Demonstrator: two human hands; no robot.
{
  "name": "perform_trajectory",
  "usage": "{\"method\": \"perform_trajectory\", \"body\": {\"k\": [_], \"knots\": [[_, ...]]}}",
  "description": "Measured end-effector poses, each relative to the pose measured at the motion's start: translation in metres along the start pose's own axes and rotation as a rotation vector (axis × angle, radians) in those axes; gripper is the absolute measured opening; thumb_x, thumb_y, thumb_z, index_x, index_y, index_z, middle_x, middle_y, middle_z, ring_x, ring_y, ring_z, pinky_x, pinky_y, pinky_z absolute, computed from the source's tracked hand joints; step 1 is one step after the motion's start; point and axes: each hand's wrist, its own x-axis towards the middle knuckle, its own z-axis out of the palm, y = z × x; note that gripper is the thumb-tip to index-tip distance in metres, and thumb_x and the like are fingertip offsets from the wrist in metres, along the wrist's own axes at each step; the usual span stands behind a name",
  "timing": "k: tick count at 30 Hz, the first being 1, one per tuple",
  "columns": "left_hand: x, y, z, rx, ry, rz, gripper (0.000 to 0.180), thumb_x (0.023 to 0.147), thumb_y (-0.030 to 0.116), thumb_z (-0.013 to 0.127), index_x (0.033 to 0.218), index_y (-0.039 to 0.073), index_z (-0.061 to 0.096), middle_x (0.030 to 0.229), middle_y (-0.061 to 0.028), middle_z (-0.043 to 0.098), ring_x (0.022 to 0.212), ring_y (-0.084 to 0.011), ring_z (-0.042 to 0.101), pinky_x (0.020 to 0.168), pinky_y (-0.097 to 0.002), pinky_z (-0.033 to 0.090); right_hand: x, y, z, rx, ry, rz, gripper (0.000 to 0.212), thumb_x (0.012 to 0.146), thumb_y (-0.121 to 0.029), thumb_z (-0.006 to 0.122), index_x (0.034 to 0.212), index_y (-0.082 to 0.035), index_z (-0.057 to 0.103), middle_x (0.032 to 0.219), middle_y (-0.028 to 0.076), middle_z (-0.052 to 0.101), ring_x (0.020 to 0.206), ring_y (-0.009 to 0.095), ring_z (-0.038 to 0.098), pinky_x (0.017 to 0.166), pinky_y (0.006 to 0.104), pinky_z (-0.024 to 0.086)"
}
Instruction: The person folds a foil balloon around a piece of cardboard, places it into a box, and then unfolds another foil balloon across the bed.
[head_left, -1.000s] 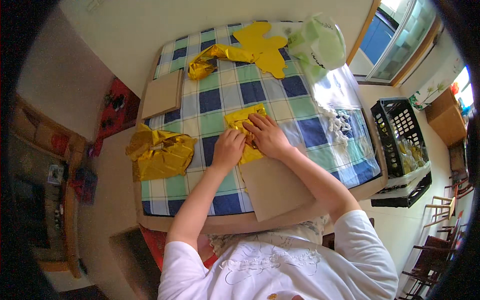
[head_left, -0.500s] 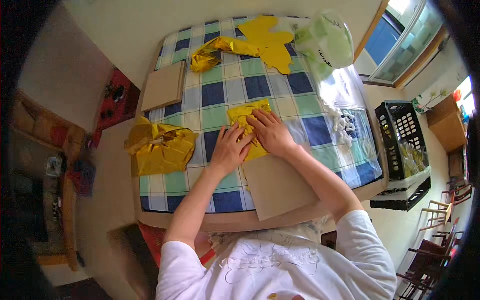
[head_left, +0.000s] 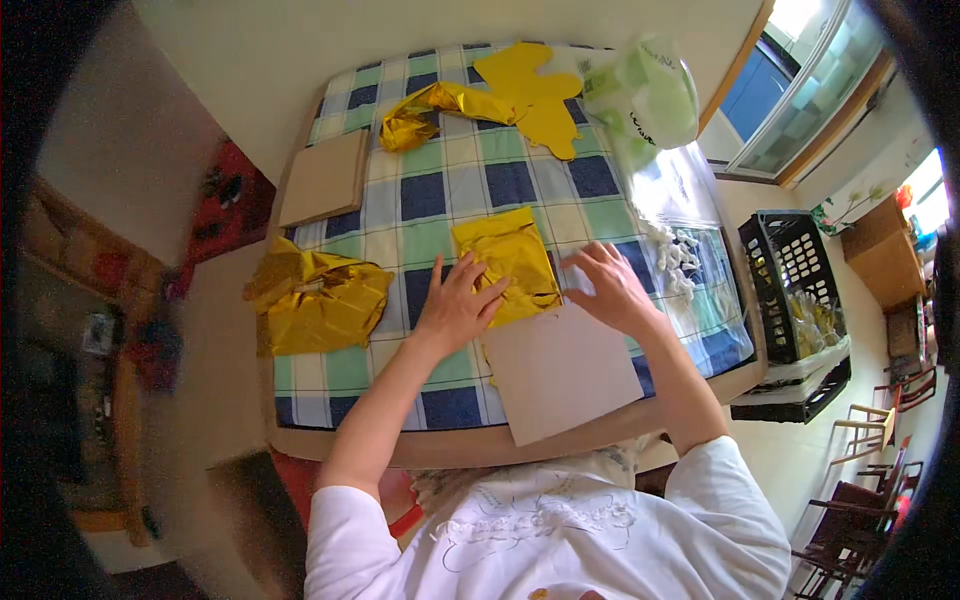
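Note:
A folded piece of shiny gold foil lies flat and creased on the checked cloth in front of me. My left hand rests on its left side, fingers spread. Just off the foil's right edge is my right hand, its fingers apart and slightly bent, holding nothing. Below the foil, nearer to me, lies a pale square board; its far edge meets the foil, and whether it runs underneath I cannot tell. A crumpled gold foil bundle sits to the left of my left hand.
Boards are stacked at the left edge of the checked cloth. At the back lie a twisted gold foil strip and flat yellow cutouts, beside a pale green plastic bag. White bits lie at right; a black crate stands beyond.
My right hand has lifted off the foil and moved right, uncovering more of the foil. My left hand stays on the foil's left part.

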Motion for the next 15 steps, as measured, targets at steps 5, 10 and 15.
{"method": "perform_trajectory", "body": {"k": [5, 10, 15], "knots": [[0.001, 0.0, -0.002, -0.016, -0.014, 0.024, 0.039, 0.089, 0.033, 0.058, 0.127, 0.025, 0.057, 0.127, -0.0128, 0.049, 0.13, -0.0316, 0.04, 0.11, -0.0621, 0.017, -0.023, 0.026, -0.001, -0.102, -0.249, 0.09, 0.034, 0.074, -0.021, 0.074, 0.102, -0.011, 0.058, 0.111, 0.011, 0.054, 0.109, 0.032, 0.048, 0.091, 0.0412, 0.042], [0.003, 0.0, -0.008, -0.014, -0.048, 0.025, 0.042, 0.089, 0.037, 0.058, 0.129, 0.024, 0.056, 0.128, -0.0139, 0.048, 0.132, -0.0325, 0.038, 0.11, -0.0621, 0.016, -0.012, 0.042, 0.016, 0.051, -0.193, -0.103, 0.016, 0.079, -0.017, 0.065, 0.089, -0.008, 0.057, 0.09, 0.013, 0.06, 0.09, 0.034, 0.057, 0.078, 0.0409, 0.048], [0.004, 0.002, -0.019, -0.068, -0.146, -0.009, 0.052, 0.09, 0.054, 0.049, 0.13, 0.022, 0.056, 0.134, -0.0171, 0.046, 0.136, -0.0335, 0.031, 0.111, -0.0623, 0.013, 0.011, 0.026, 0.021, 0.209, 0.037, -0.036, 0.006, 0.08, -0.01, 0.057, 0.083, -0.005, 0.057, 0.069, 0.016, 0.06, 0.069, 0.039, 0.059, 0.063, 0.0432, 0.048]]}}
